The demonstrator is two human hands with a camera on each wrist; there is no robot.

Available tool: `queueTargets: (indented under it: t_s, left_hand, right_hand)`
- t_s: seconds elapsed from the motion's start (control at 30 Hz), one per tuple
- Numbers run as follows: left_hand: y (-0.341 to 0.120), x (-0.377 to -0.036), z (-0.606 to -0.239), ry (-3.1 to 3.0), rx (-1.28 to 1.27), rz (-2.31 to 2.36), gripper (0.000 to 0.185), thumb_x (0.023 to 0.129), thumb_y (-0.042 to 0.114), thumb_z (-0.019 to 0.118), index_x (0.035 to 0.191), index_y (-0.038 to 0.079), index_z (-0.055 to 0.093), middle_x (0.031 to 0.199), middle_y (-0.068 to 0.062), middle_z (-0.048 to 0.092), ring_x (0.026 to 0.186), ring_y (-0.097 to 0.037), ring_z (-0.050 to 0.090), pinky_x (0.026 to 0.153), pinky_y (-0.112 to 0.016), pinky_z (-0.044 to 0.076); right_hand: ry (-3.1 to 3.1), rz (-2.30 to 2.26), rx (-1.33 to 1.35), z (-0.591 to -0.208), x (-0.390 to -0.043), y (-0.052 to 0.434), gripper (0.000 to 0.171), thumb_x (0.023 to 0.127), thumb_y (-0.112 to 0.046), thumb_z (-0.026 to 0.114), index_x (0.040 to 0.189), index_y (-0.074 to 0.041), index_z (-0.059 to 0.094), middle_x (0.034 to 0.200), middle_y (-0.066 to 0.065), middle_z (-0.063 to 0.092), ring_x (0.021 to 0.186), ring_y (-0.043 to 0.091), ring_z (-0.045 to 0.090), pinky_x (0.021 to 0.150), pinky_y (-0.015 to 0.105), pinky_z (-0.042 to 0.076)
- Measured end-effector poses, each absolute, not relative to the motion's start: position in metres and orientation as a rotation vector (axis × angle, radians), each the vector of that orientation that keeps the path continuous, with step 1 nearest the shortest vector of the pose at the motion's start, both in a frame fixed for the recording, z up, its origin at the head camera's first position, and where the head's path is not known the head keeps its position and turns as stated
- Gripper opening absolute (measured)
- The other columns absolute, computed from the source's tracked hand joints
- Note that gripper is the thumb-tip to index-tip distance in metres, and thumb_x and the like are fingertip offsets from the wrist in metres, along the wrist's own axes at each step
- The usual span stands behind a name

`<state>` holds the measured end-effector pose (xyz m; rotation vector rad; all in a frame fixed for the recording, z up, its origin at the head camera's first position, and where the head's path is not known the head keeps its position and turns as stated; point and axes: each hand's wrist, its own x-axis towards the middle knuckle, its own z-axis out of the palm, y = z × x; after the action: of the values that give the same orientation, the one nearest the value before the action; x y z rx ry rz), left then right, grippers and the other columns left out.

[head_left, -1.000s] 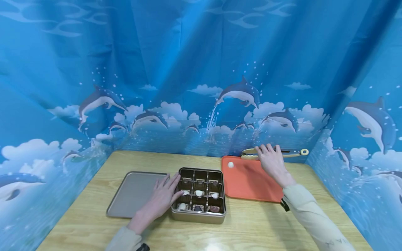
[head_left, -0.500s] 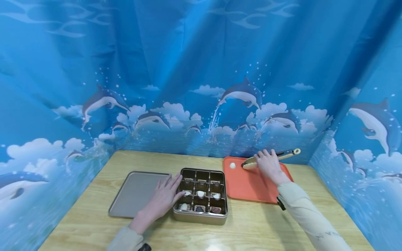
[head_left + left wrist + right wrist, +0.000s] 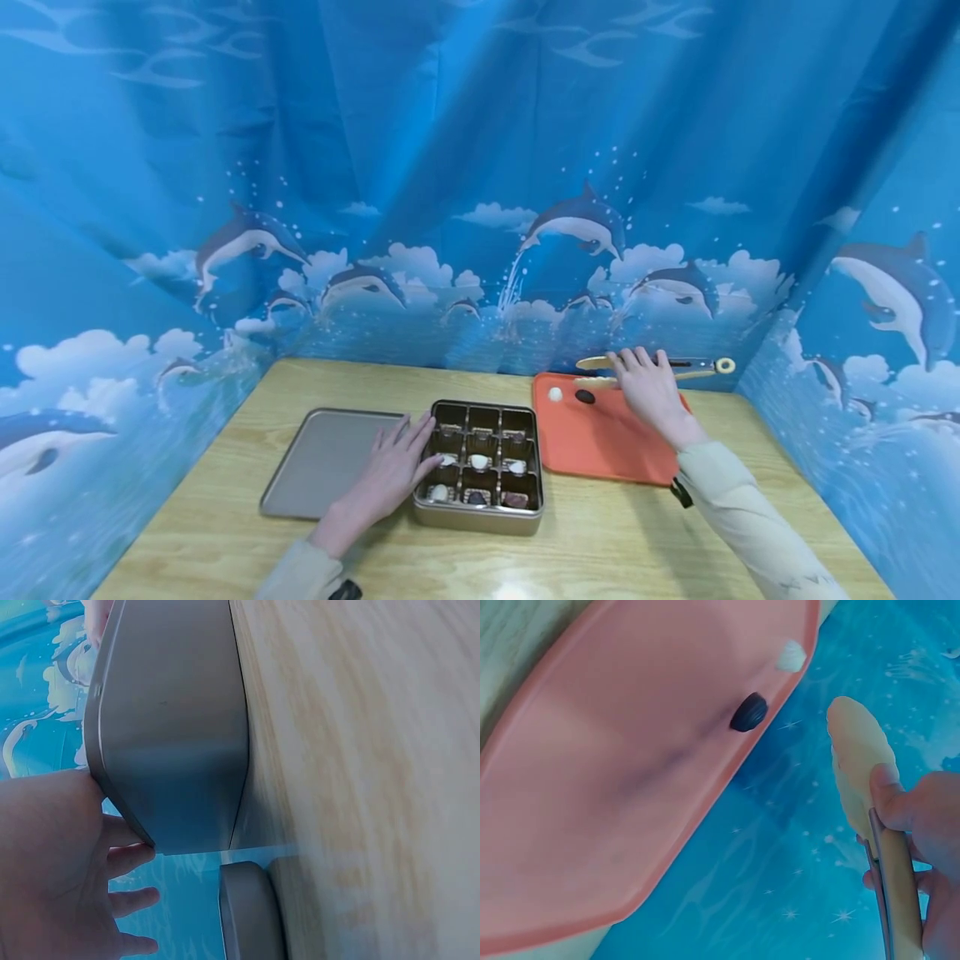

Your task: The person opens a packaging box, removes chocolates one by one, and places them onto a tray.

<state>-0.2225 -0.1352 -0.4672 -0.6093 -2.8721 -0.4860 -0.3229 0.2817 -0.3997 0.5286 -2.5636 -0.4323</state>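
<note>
Two hands work over a wooden table point(image 3: 600, 542) backed by a blue curtain printed with dolphins and clouds. The right hand point(image 3: 649, 388) is raised above the far right corner of the table, its fingers point(image 3: 891, 796) curled around a pair of tongs point(image 3: 660, 365) with pale tips and a ring at the handle end. The tongs are held level, above the far edge of an orange mat point(image 3: 600, 437) and clear of it.

On the mat, near its far left corner, lie two small pieces — a white round one point(image 3: 555, 394) and a dark oval one point(image 3: 584, 397) just beside it, apart from the tongs' tips.

Left of the mat, near the middle of the table, sits a square gold tin point(image 3: 480, 517) divided into nine compartments; several of these hold small wrapped sweets. The left hand point(image 3: 386, 479) rests against the tin's left side with straight, relaxed fingers point(image 3: 124, 900) spread, holding nothing. Just left of the tin, and partly under that hand, lies the flat gold lid point(image 3: 315, 458), open side down on the table.
</note>
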Motion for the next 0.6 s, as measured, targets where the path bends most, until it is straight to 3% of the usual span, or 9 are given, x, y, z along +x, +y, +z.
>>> queueTargets:
  t_s: [0.33,0.6]
  left_hand:
    - [-0.135,-0.224,-0.468,-2.868,-0.602,-0.502,0.067,0.106,0.044,0.048,0.156,0.001,0.035,0.164,-0.014,0.03,0.15,-0.045,0.024,0.117,-0.072,0.018]
    - [-0.133,-0.223,-0.465,-2.831,-0.626,-0.434,0.064,0.106,0.044,0.047,0.156,0.005,0.037,0.164,-0.011,0.029,0.152,-0.041,0.02,0.118,-0.07,0.017]
  right_hand:
    - [-2.419,-0.406,0.677,-0.38,-0.307,0.255,0.047,0.093,-0.025,0.073,0.136,-0.01,0.063,0.118,0.012,0.064,0.104,0.033,0.056,0.083,0.051,0.044]
    - [-2.396,-0.503,0.892,-0.357,-0.296,0.223,0.054,0.087,-0.03,0.08,0.137,-0.015,0.064,0.121,0.005,0.066,0.109,0.028,0.059,0.093,0.052,0.048]
